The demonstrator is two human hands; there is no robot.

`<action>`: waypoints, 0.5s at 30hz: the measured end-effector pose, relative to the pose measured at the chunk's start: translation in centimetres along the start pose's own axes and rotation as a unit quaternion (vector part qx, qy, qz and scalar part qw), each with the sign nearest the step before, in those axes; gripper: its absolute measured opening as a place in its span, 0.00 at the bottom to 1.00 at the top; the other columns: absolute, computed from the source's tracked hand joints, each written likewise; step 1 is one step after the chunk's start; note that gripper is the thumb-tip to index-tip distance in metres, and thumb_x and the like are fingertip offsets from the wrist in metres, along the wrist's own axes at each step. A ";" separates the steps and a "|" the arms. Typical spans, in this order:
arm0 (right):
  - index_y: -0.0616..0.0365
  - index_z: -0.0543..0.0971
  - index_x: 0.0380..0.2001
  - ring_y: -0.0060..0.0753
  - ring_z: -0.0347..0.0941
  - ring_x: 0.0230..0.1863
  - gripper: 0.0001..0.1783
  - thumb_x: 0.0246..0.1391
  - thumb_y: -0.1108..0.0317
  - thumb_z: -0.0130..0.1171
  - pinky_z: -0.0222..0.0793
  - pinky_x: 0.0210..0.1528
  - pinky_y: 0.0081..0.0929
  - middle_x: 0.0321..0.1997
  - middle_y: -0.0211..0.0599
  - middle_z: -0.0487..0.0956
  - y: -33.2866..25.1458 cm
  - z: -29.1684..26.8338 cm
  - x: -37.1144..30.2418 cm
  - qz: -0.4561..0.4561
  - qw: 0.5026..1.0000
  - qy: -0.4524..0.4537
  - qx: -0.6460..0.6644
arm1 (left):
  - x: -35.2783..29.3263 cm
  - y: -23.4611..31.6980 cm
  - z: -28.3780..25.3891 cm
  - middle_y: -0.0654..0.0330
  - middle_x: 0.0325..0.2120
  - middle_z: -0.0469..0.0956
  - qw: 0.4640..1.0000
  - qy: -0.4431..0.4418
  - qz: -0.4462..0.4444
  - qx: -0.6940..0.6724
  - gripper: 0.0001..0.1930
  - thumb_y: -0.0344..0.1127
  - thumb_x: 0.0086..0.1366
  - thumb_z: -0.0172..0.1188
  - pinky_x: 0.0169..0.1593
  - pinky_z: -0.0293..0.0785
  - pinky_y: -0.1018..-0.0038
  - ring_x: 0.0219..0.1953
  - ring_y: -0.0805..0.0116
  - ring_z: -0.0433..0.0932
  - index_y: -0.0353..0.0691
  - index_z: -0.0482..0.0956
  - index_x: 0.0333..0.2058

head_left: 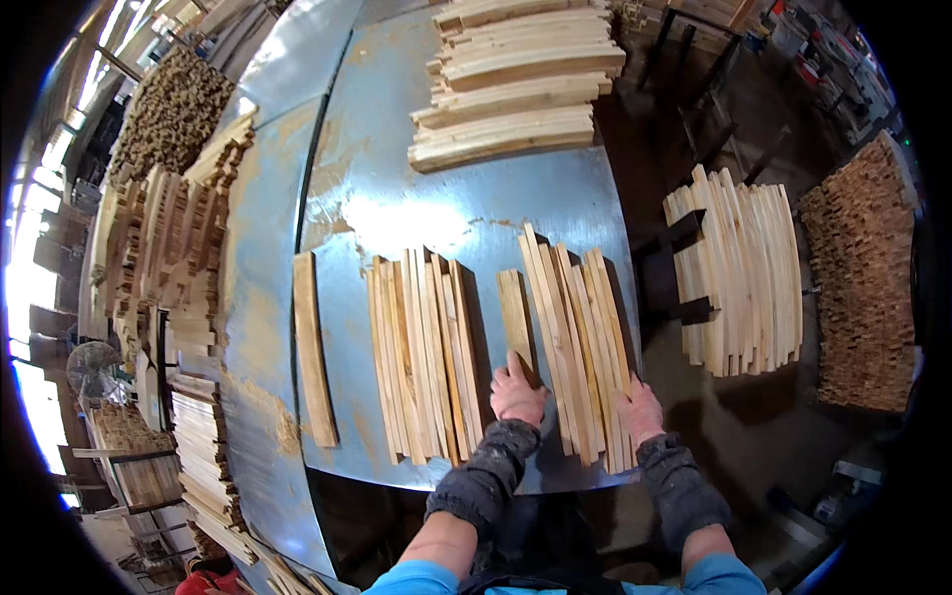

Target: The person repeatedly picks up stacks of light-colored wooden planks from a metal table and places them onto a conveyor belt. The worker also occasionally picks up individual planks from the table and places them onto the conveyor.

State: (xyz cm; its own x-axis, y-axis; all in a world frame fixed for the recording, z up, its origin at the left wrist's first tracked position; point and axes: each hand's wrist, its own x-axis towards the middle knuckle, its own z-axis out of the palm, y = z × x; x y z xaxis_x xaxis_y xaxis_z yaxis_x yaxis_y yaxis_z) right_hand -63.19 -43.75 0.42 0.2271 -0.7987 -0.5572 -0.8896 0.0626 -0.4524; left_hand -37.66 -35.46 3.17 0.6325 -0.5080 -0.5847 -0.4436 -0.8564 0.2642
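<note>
My left hand [518, 393] is closed round the near end of a short wooden strip [514, 307], which lies apart between two groups of strips on the metal table. My right hand [641, 409] grips the near right edge of the right-hand group of wooden strips [570, 347], its thumb over the outermost one. How far its other fingers reach underneath is hidden. To the left of my left hand lies another group of wooden strips [421, 347], set side by side and pointing away from me. Further left, a single wider wooden strip [314, 347] lies alone beside the table seam.
The metal table [367, 198] is dusted with sawdust. Stacked strips [516, 84] cover its far end. A bundle of strips [739, 273] rests on dark supports past the right edge, near a large wood stack [861, 273]. More piles [164, 248] line the left, by a fan [94, 367].
</note>
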 end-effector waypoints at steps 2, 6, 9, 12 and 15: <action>0.55 0.64 0.78 0.61 0.73 0.69 0.52 0.58 0.39 0.68 0.69 0.71 0.49 0.68 0.62 0.75 -1.0 -0.4 0.1 0.007 1.000 -0.001 -0.004 | 1.0 -0.8 -0.2 0.45 0.64 0.71 0.998 0.003 0.018 -0.058 0.56 0.39 0.59 0.76 0.65 0.76 0.52 0.63 0.40 0.75 0.49 0.49 0.80; 0.58 0.60 0.80 0.59 0.69 0.72 0.61 0.51 0.40 0.75 0.67 0.74 0.45 0.71 0.62 0.72 -4.4 -0.7 1.9 0.028 0.999 0.006 -0.030 | -1.5 -2.3 -6.5 0.44 0.60 0.77 0.894 -0.107 -0.027 -0.433 0.50 0.26 0.62 0.66 0.56 0.81 0.62 0.52 0.53 0.82 0.40 0.51 0.80; 0.61 0.60 0.79 0.58 0.69 0.73 0.63 0.49 0.40 0.77 0.66 0.75 0.43 0.72 0.63 0.71 -5.2 0.1 3.2 0.004 1.000 0.001 -0.028 | -1.4 -10.2 -7.7 0.54 0.48 0.79 0.866 -0.080 -0.008 -0.494 0.41 0.23 0.65 0.60 0.47 0.82 0.66 0.44 0.62 0.80 0.38 0.59 0.77; 0.63 0.60 0.79 0.58 0.70 0.72 0.64 0.48 0.41 0.79 0.68 0.74 0.43 0.71 0.62 0.72 -6.2 1.9 4.3 -0.025 0.999 0.007 -0.021 | 0.5 -17.4 -13.0 0.63 0.35 0.77 0.880 0.040 -0.075 -0.467 0.22 0.24 0.68 0.58 0.42 0.79 0.68 0.37 0.69 0.77 0.36 0.76 0.61; 0.63 0.60 0.79 0.59 0.71 0.71 0.64 0.48 0.41 0.78 0.68 0.74 0.43 0.70 0.62 0.73 -8.2 4.1 4.8 -0.032 0.999 -0.012 -0.016 | 4.6 -24.6 -16.0 0.66 0.31 0.80 0.847 0.155 -0.077 -0.502 0.09 0.28 0.70 0.65 0.42 0.78 0.70 0.34 0.72 0.77 0.34 0.83 0.47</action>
State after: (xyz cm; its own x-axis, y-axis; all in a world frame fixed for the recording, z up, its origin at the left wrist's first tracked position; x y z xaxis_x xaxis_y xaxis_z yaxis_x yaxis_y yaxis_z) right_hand -53.19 -45.60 -1.40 0.2927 -0.7860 -0.5446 -0.8852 -0.0074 -0.4652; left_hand -13.68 -18.21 6.23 0.8398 -0.2495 -0.4822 0.3240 -0.4823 0.8139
